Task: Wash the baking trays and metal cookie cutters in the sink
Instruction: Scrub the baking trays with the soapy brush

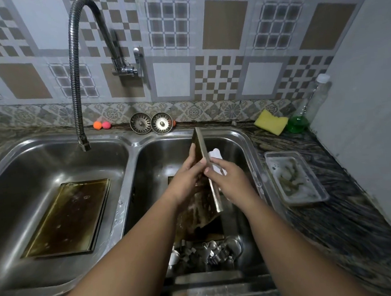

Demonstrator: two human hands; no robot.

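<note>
Dim, bluish overall; glare on one sink strainer (pixel 162 123); wide-angle bending at edges; smeared blur along right worktop (pixel 333 210).

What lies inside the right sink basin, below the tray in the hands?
Metal cookie cutters lie piled at the near end of the right basin. The held tray and forearms cover the floor further back; what lies there is hidden.

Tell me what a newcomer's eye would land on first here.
Both hands meet over the right basin, the left hand and right hand gripping a stained baking tray stood on edge. A second tray lies flat in the left basin, which the flexible faucet points into, and metal cookie cutters heap at the right basin's near end.
</note>
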